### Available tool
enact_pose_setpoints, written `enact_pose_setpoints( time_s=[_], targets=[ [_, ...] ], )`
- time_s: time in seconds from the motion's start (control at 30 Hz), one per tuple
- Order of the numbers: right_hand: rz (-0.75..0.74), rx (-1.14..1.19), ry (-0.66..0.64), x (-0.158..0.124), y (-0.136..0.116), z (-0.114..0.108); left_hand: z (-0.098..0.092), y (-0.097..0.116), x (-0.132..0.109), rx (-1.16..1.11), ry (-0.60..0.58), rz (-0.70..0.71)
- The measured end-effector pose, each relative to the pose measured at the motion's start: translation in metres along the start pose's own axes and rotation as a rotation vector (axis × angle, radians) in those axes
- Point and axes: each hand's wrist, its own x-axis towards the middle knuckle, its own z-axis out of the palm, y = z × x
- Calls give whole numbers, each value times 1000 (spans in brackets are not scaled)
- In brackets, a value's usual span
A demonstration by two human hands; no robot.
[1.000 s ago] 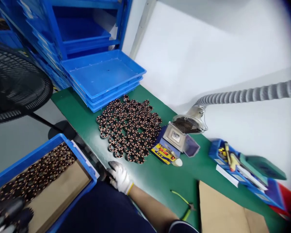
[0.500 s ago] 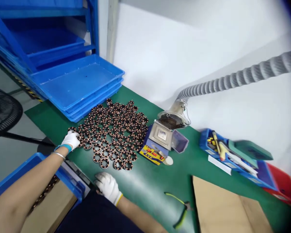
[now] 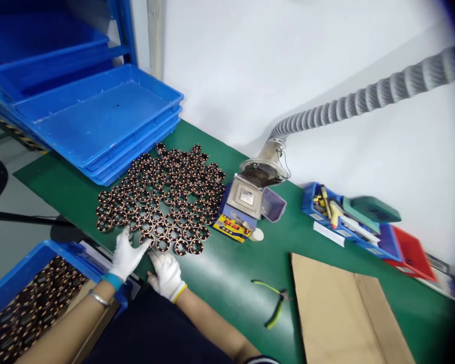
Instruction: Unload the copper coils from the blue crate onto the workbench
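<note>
Several copper-wound ring coils (image 3: 163, 194) lie packed in rows on the green bench top (image 3: 227, 273). My left hand (image 3: 127, 255), in a white glove, rests at the near edge of the rows with its fingers spread, touching a coil in the front row. My right hand (image 3: 167, 273), also gloved, lies flat beside it on the bench, fingertips by the front row. Neither hand grips anything.
Stacked blue trays (image 3: 98, 116) stand behind the coils. A blue bin (image 3: 30, 293) of more coils sits at lower left. A solder pot (image 3: 246, 205) under a fume hose (image 3: 345, 103), green cutters (image 3: 275, 303), cardboard (image 3: 349, 313) and parts boxes (image 3: 349, 217) lie to the right.
My left hand came back from the far-left coils to the near front row, beside my right hand. More coils now lie at the left end. The view shifted right.
</note>
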Motion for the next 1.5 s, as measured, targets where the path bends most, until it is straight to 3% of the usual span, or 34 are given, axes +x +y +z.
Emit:
enact_pose_setpoints(
  time_s=[0.13, 0.2, 0.27, 0.37, 0.43, 0.5, 0.6, 0.7, 0.9, 1.03, 1.07, 1.2, 1.23, 1.37, 1.5],
  targets=[
    [147, -29, -9, 7, -2, -4, -2, 24, 2, 207, -161, 168],
    [87, -26, -27, 5, 4, -8, -13, 46, 7, 352, -219, 203],
    [-30, -15, -22, -1, 13, -12, -25, 71, 23, 411, -159, 229],
    [-95, -8, 30, -14, 24, -13, -42, 104, 76, 411, 4, 351],
    [-89, -2, 53, -19, 28, -11, -51, 119, 123, 459, 54, 297],
    [-80, 1, 51, -21, 30, -8, -58, 125, 168, 515, 9, 111],
    [-61, 1, 23, -19, 30, -6, -61, 123, 207, 518, -129, 55],
    [-37, -8, -37, -15, 30, -7, -51, 121, 211, 522, -190, 80],
    [19, -26, -145, -10, 26, -16, -11, 137, 185, 550, -225, 107],
    [18, -25, -174, -7, 24, -22, -15, 150, 183, 508, -255, 129],
    [16, -26, -174, -6, 24, -23, -20, 154, 187, 486, -209, 133],
    [3, -32, -172, -6, 25, -22, -35, 173, 213, 417, 177, 36],
    [0, -36, -168, -7, 26, -20, -34, 177, 220, 414, 200, 23],
    [-32, -39, -105, -9, 29, -12, -9, 188, 232, 473, 46, 84],
    [-50, -38, -35, -10, 31, -5, 18, 184, 214, 562, 40, 130]
  ],
)
